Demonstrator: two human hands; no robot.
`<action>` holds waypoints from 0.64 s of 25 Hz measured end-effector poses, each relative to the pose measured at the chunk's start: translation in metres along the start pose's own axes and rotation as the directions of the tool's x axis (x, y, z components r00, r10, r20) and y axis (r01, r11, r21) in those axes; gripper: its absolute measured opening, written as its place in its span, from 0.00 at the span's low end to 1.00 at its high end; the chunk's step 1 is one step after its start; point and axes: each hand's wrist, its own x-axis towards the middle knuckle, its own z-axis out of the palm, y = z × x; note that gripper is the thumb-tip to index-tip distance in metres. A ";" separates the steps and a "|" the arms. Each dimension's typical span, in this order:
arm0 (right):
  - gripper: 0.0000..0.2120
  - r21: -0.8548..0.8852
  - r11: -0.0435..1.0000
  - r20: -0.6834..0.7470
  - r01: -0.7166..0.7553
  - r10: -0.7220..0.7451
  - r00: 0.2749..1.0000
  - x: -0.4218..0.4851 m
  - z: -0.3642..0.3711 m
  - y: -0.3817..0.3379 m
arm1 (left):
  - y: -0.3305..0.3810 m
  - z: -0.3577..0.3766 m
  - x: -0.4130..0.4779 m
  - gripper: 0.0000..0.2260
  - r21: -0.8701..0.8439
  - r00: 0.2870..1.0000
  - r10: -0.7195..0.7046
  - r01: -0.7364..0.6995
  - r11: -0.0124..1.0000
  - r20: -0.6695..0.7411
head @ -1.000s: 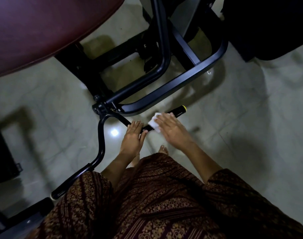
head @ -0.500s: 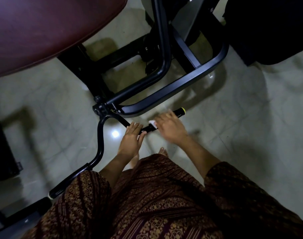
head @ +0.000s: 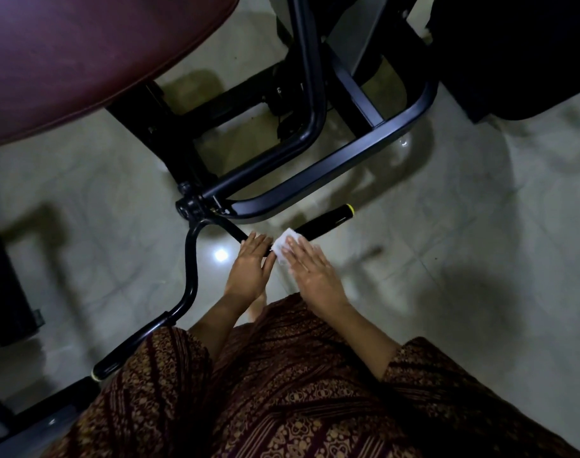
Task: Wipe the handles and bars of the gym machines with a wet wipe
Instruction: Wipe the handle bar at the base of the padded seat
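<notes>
We see the white wipe (head: 281,244) lying on the black handlebar (head: 230,230), at the near end of its right grip (head: 325,223), in the middle of the scene. The right hand (head: 311,272) presses it flat onto the bar with straight fingers held close together; only the wipe's left and far edges show past the fingertips. Just left of it, almost touching, the left hand (head: 250,269) rests on the bare bar, its fingers laid straight across it and the thumb stretched toward the wipe. We cannot tell whether any fingertip hooks under the bar.

The right grip ends in a yellow ring, far and to the right. The bar bends back from its pivot (head: 191,206) to the left grip (head: 130,352), near left. Beyond the hands stands the black frame (head: 315,173), with a maroon seat (head: 83,54) at far left and a dark pad (head: 513,44) at far right. All of it stands on a pale glossy floor (head: 463,226). A brown patterned garment (head: 282,391) fills the near edge.
</notes>
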 end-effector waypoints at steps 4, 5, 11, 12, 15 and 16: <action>0.23 0.243 0.857 -0.069 -0.455 0.483 0.873 0.011 -0.016 0.028 | 0.001 0.000 -0.001 0.17 0.004 1.000 0.002 -0.002 1.000 -0.014; 0.23 0.349 0.768 -0.080 -0.537 0.595 0.800 0.018 -0.018 0.032 | 0.001 0.000 -0.001 0.17 0.002 1.000 -0.001 0.001 1.000 -0.015; 0.31 0.590 0.622 0.075 -0.515 0.593 0.802 0.025 -0.014 -0.040 | 0.002 0.000 -0.001 0.18 -0.002 1.000 -0.007 0.007 1.000 -0.009; 0.32 0.608 0.616 0.124 -0.501 0.549 0.826 0.022 -0.014 -0.054 | 0.001 0.000 -0.001 0.18 -0.008 1.000 -0.010 0.010 1.000 -0.006; 0.29 0.702 0.474 0.146 -0.532 0.634 0.759 0.038 -0.017 -0.054 | 0.001 0.000 -0.001 0.18 -0.015 1.000 -0.015 0.015 1.000 0.003; 0.29 0.719 0.398 0.151 -0.570 0.711 0.687 0.049 -0.021 -0.043 | 0.001 0.000 -0.001 0.18 -0.012 1.000 -0.013 0.013 1.000 0.003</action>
